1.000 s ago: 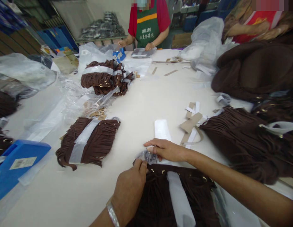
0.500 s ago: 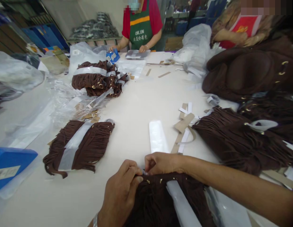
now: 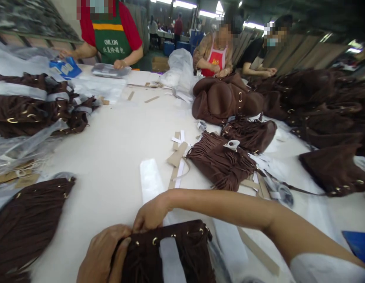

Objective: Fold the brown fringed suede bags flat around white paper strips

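A dark brown fringed bag (image 3: 147, 251) with gold eyelets along its top edge lies at the near edge of the table, a white band (image 3: 172, 259) around it. My left hand (image 3: 101, 251) grips its upper left corner, thumb in front. Close beside it, my right hand (image 3: 151, 214) reaches across the bag's top edge with fingers curled down at that corner. What those fingertips pinch is hidden. A white folded plastic sheet (image 3: 149, 177) lies just beyond my right hand.
Another fringed bag (image 3: 32, 220) lies at left, below a stack of banded bags (image 3: 29, 106). Paper strips (image 3: 178, 157), an unwrapped fringed bag (image 3: 220, 157) and a brown bag pile (image 3: 318, 98) are at right. Co-workers stand across the table, one in a green apron (image 3: 111, 37).
The view has swung to the right, so the table's things appear further left and more bags show at right. Both my hands stay at the bag's upper left corner.
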`<state>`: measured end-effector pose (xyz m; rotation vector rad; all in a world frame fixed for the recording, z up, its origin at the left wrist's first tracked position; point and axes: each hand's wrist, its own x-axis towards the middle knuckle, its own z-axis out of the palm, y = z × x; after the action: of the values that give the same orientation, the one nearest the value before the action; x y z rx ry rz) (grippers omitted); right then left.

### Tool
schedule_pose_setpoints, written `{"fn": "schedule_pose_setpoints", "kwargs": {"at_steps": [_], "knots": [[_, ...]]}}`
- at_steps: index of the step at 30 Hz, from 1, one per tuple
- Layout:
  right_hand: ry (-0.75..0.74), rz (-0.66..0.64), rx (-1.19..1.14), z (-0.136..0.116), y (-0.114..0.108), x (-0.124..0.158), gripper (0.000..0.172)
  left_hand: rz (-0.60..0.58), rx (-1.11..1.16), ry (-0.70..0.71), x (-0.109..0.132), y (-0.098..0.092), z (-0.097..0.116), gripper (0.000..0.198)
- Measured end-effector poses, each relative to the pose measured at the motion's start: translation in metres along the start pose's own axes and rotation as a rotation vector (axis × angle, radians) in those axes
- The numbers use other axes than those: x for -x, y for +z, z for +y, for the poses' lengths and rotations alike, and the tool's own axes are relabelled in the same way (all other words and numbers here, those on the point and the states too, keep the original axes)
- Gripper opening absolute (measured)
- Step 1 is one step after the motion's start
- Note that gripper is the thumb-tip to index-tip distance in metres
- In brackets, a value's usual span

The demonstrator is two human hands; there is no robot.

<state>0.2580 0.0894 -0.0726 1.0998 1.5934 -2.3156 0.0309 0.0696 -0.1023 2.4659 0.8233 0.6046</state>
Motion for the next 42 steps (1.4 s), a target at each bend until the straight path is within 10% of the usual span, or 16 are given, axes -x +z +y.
{"fn": "schedule_pose_setpoints", "kwargs": {"at_steps": [5,12,20,27,37,42], "knots": [[-0.164,0.403,0.278,0.008,0.035,0.062,0.021,-0.059,0.082,-0.091,-0.007,-0.011,0.013,0.015],[-0.085,0.848,0.488,0.050,0.078,0.050,0.026,-0.219,0.203,-0.135,-0.018,-0.014,0.012,0.017],[-0.076,0.900,0.538,0.056,0.080,0.054,0.026,-0.603,0.285,-0.150,-0.036,-0.009,-0.012,0.035],[-0.063,0.966,0.688,0.057,0.091,0.055,0.029,-0.863,0.389,-0.249,-0.050,-0.036,0.017,0.045],[-0.080,0.905,0.644,0.048,0.096,0.065,0.029,-0.809,0.081,0.110,-0.049,-0.020,0.019,0.028],[0.168,1.498,0.488,0.062,0.189,0.147,0.028,-0.720,0.001,0.118,-0.038,-0.035,0.024,0.031]]}}
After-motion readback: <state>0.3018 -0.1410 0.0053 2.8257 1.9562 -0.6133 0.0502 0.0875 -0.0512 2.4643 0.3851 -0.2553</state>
